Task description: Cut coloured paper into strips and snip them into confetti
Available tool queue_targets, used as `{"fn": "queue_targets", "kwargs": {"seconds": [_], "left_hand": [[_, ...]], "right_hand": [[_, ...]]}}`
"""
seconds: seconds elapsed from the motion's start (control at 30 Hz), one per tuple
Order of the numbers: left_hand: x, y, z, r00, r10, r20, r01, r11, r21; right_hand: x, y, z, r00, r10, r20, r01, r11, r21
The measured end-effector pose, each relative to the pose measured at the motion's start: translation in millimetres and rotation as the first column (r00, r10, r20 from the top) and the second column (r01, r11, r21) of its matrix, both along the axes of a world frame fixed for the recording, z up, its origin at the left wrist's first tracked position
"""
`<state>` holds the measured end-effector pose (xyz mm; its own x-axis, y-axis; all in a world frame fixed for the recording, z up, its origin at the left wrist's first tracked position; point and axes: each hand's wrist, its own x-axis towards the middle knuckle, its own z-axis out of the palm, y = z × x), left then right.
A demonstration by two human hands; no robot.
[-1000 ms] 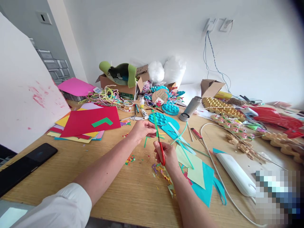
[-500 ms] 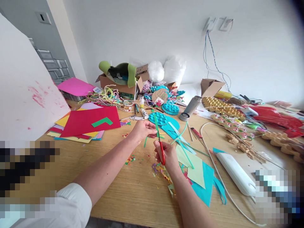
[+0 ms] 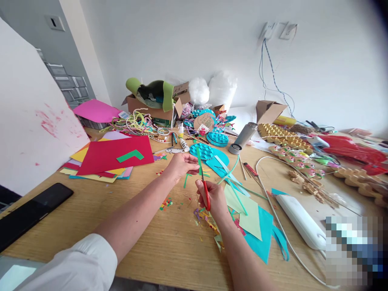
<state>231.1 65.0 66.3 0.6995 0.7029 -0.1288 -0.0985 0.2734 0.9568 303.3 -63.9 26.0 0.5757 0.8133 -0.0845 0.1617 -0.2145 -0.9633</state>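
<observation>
Left hand: fingers clamped on a narrow green strip, strip held up over the middle of the bench. Right hand: fingers closed around the red handles of the scissors, blades pointing away from the wearer, tips at the strip's lower end. Can't tell if the blades are open or shut.

Behind the strip: bumpy blue disc. Grey flask beyond it, to the right. Small white bottle left of the disc.

Left side: red sheet on top of a stack of coloured sheets, bent green piece lying on it. Black phone near the bench's left edge.

Right side: pale green sheet partly over a blue sheet, white cable curving past, long white block beyond the cable. Red cutter near the flask. Small paper scraps between the forearms.
</observation>
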Motion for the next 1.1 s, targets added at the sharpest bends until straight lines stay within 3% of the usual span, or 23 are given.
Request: {"fn": "queue_targets", "kwargs": {"seconds": [0.3, 0.63, 1.1], "left_hand": [[0.3, -4.1, 0.9, 1.000, -0.010, -0.014, 0.010, 1.000, -0.012], [0.0, -3.0, -0.9, 1.000, -0.027, 0.004, 0.027, 0.999, -0.017], [-0.1, -0.1, -0.8, 1.000, -0.014, 0.006, 0.014, 1.000, -0.015]], "right_hand": [[1.6, 0.8, -2.7, 1.000, 0.027, 0.015, -0.027, 0.999, 0.025], [-2.5, 0.2, 1.8, 1.000, -0.022, -0.010, 0.022, 0.999, 0.024], [2.6, 0.5, -7.2, 0.999, 0.033, 0.014, -0.034, 0.999, 0.015]]}}
